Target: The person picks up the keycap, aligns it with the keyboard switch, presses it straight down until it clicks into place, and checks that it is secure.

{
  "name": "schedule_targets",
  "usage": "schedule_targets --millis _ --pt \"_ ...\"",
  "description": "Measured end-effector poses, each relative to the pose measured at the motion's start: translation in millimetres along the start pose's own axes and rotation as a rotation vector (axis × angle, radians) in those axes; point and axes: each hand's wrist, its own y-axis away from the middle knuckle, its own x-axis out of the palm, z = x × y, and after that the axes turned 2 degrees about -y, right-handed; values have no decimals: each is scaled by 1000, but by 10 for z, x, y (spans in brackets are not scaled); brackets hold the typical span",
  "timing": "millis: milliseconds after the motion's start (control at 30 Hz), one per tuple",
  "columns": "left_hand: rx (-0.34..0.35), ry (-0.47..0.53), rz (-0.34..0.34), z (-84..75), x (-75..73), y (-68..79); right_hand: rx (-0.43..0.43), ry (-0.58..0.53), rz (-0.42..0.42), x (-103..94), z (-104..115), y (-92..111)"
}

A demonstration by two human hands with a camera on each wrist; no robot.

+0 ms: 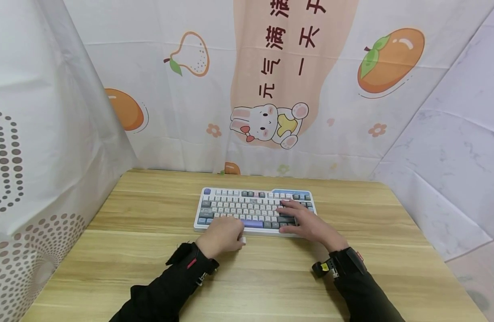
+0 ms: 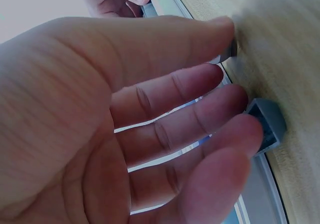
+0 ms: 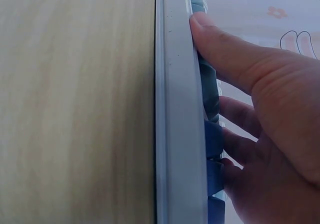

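A compact keyboard (image 1: 252,212) with white, grey and blue keycaps and a purple spacebar (image 1: 252,224) lies on the table. At its front left edge, my left hand (image 1: 222,235) bends its fingers down and pinches a small keycap (image 1: 242,240) between thumb and index finger. In the left wrist view, a hollow grey keycap (image 2: 270,125) touches or nearly touches the ring fingertip. My right hand (image 1: 309,221) rests spread over the keyboard's right side. Its thumb (image 3: 205,26) lies at the front row of keys; the other fingertips are partly hidden behind the keys.
The wooden table (image 1: 271,277) extends around the keyboard. Behind it hangs a white cloth (image 1: 190,103) printed with fruit and a rabbit, with further cloth panels at left and right. Black wrist straps with cameras (image 1: 320,269) sit on both wrists.
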Motion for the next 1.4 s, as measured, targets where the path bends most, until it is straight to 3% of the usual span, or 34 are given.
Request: schedule_targets --millis 233,567,1400 --pt "-19 33 -4 -7 19 -12 -4 5 -12 10 -6 -2" --pt "33 27 -11 2 38 -48 -29 0 -5 6 -16 -4" --pt "56 36 37 6 42 -67 -26 -5 -10 9 -10 -8"
